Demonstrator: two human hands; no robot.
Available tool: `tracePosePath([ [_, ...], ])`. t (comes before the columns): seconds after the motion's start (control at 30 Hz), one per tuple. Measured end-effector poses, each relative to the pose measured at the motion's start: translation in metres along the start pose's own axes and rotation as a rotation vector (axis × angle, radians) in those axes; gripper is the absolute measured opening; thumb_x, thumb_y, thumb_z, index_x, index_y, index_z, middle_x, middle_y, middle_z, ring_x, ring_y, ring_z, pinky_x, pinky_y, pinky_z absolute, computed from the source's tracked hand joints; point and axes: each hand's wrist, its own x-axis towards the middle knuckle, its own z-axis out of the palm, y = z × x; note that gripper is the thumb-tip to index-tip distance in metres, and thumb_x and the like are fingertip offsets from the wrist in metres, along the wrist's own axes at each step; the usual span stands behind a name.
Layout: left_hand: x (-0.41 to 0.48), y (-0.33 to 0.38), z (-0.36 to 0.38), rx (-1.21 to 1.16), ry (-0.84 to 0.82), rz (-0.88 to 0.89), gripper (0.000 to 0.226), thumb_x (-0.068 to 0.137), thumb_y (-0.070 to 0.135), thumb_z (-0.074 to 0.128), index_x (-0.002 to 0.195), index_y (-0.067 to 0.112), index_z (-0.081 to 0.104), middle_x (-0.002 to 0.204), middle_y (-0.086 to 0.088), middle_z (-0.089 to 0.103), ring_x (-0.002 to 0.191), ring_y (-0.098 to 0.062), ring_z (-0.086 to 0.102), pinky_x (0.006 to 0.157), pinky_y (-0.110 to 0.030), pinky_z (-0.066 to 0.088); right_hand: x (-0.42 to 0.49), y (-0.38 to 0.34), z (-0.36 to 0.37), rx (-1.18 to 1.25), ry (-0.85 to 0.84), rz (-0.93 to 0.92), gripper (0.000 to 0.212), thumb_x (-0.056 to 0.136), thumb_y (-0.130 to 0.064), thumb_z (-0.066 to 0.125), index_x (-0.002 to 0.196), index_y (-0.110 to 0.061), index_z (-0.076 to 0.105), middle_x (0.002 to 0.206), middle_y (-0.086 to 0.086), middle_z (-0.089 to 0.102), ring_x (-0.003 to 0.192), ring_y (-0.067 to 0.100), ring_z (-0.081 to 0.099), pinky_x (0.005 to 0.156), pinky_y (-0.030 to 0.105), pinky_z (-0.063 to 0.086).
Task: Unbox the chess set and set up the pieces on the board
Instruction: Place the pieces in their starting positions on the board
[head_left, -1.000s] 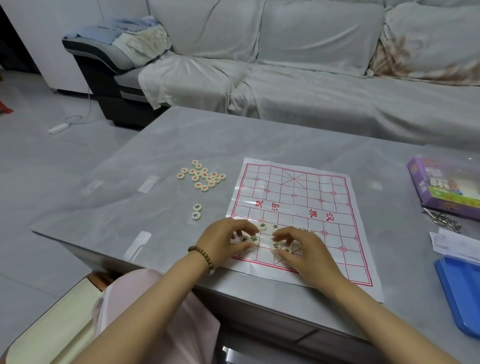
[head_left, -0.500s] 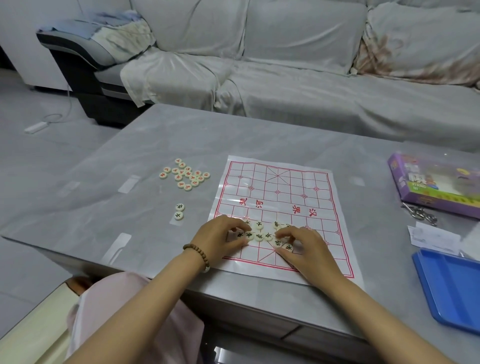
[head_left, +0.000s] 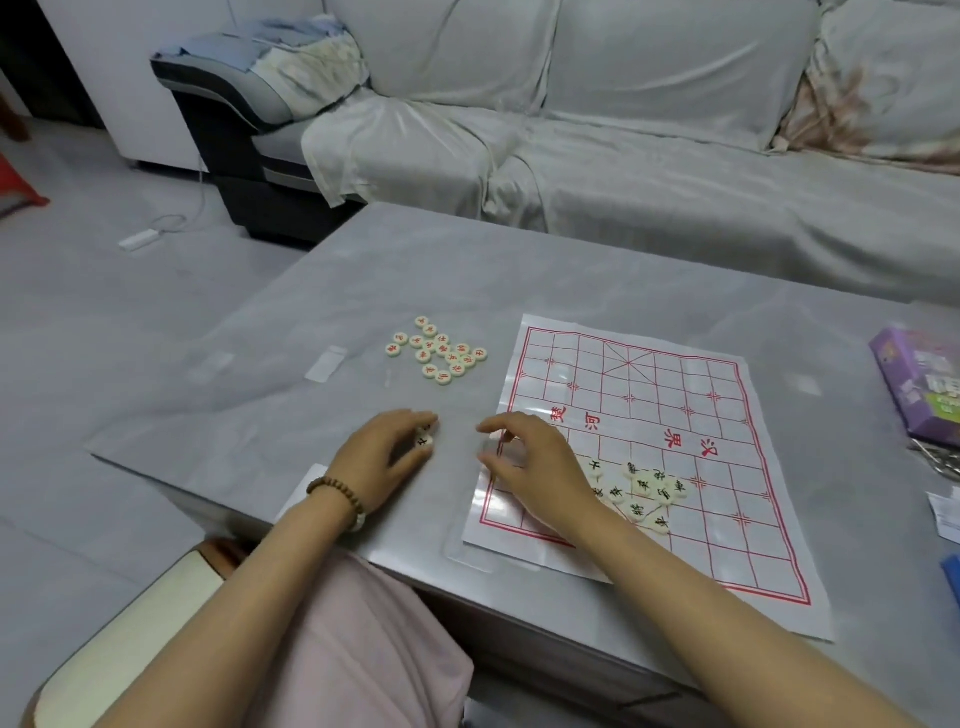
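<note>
A paper chess board (head_left: 649, 395) with a red grid lies on the grey table (head_left: 415, 270). Several round cream pieces with dark characters (head_left: 644, 488) sit bunched on its near half. Several pieces with red characters (head_left: 441, 353) lie in a loose group on the table left of the board. My left hand (head_left: 387, 457) is on the table left of the board, its thumb and fingers pinching a dark-marked piece (head_left: 423, 442). My right hand (head_left: 530, 467) hovers over the board's left edge with loosely curled fingers and nothing seen in them.
A purple game box (head_left: 919, 384) stands at the table's right edge, with keys (head_left: 935, 460), a paper slip (head_left: 945, 514) and a blue tray corner (head_left: 953, 571) nearer me. A covered sofa (head_left: 623, 156) runs behind the table. Clear tape strips (head_left: 326, 362) lie left.
My left hand left the board and moved left to the loose dark-marked pieces on the table. My right hand shifted left to the board's edge, uncovering the bunched pieces.
</note>
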Motion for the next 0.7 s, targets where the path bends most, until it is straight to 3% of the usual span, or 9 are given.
tracePosePath([
  [0.17,-0.009,-0.009,-0.008,-0.125,0.04,-0.014,0.047,0.087,0.027,0.062,0.132,0.026,0.048,0.128,0.006,0.055,0.118,-0.009,0.049,0.098,-0.017,0.034,0.03,-0.016,0.033,-0.027,-0.117,-0.057,0.044,0.082,-0.022,0.065,0.124,-0.024,0.053,0.12,-0.003,0.057,0.109,0.013,0.052,0.099,0.032,0.039],
  [0.3,-0.01,-0.011,-0.007,-0.265,0.111,-0.082,0.052,0.078,0.029,0.072,0.123,0.031,0.046,0.117,0.015,0.06,0.11,0.004,0.053,0.096,-0.018,0.04,0.042,-0.017,0.043,-0.013,-0.138,-0.048,0.058,0.079,-0.018,0.065,0.133,-0.024,0.044,0.124,-0.006,0.06,0.117,0.014,0.046,0.098,0.024,0.028],
  [0.5,-0.007,-0.011,-0.005,-0.312,0.206,-0.136,0.042,0.077,0.023,0.074,0.112,0.032,0.052,0.097,0.017,0.068,0.098,0.005,0.059,0.087,-0.011,0.041,0.043,-0.006,0.044,-0.01,-0.05,-0.081,0.045,0.081,-0.019,0.066,0.124,-0.024,0.053,0.107,-0.009,0.064,0.105,0.011,0.048,0.096,0.029,0.032],
  [0.6,-0.007,-0.009,-0.004,-0.341,0.213,-0.147,0.039,0.078,0.018,0.073,0.111,0.029,0.054,0.095,0.014,0.07,0.093,0.01,0.059,0.08,0.001,0.038,0.047,-0.004,0.048,-0.12,-0.039,-0.102,0.037,0.084,-0.028,0.065,0.12,-0.024,0.06,0.107,-0.002,0.058,0.106,0.015,0.045,0.093,0.028,0.03],
  [0.7,-0.008,-0.008,-0.005,-0.315,0.212,-0.136,0.034,0.078,0.018,0.073,0.107,0.027,0.058,0.095,0.012,0.07,0.091,0.009,0.059,0.078,0.003,0.037,0.051,-0.007,0.05,-0.192,-0.054,-0.103,0.029,0.086,-0.035,0.063,0.114,-0.026,0.065,0.105,-0.001,0.054,0.106,0.016,0.043,0.087,0.027,0.026],
])
